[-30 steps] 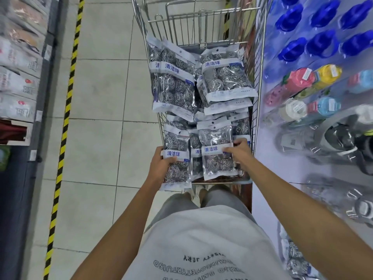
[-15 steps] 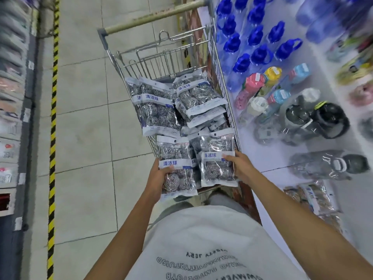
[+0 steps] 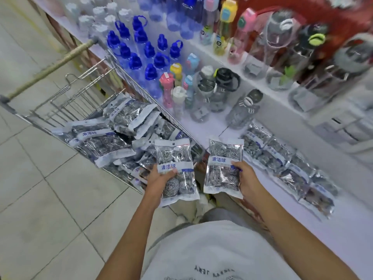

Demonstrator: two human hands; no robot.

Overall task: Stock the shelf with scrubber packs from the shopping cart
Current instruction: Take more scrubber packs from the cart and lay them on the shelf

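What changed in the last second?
Both packs came up out of the cart and toward the shelf: the left hand grips the left pack, the right hand grips the right pack, now at the shelf edge. The view swung right. Unchanged: both grips, the pile in the cart.

The scrubber pack (image 3: 177, 172) in the left hand (image 3: 159, 178) is clear and white with a blue band, showing silvery coiled wire; the pack (image 3: 223, 168) in the right hand (image 3: 247, 178) looks the same. The packs in the cart (image 3: 105, 138) and those on the shelf (image 3: 282, 160) share these colours. The cart (image 3: 66, 93) is bare grey metal with a tan handle. The shelf (image 3: 343, 229) is white. Bottles (image 3: 141, 55) have deep blue caps; others (image 3: 168, 85) are pink, yellow and light blue. Floor tiles (image 3: 50, 199) are pale beige. The shirt (image 3: 212, 255) is white with dark lettering.
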